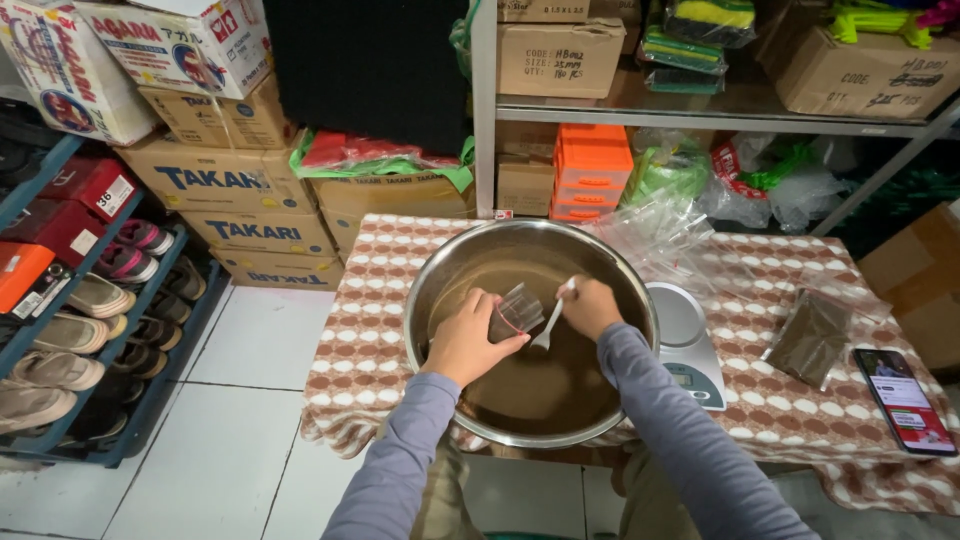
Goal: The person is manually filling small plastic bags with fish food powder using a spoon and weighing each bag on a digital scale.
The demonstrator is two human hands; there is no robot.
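Note:
A large steel bowl [430, 280] sits on the patterned tablecloth, with brown powder covering its bottom. My left hand [465, 340] is inside the bowl, gripping a small clear plastic cup [517, 310] tilted on its side. My right hand [590, 305] is also inside the bowl and holds a white plastic fork [551, 325], its tines pointing down toward the powder just below the cup's mouth. Both sleeves are grey-blue.
A small digital scale [690, 350] stands right of the bowl. A filled bag of brown powder [812, 335] and a phone [903, 398] lie at the right. Clear plastic bags [660, 235] are piled behind. Cardboard boxes, shelves and a shoe rack [80, 300] surround the table.

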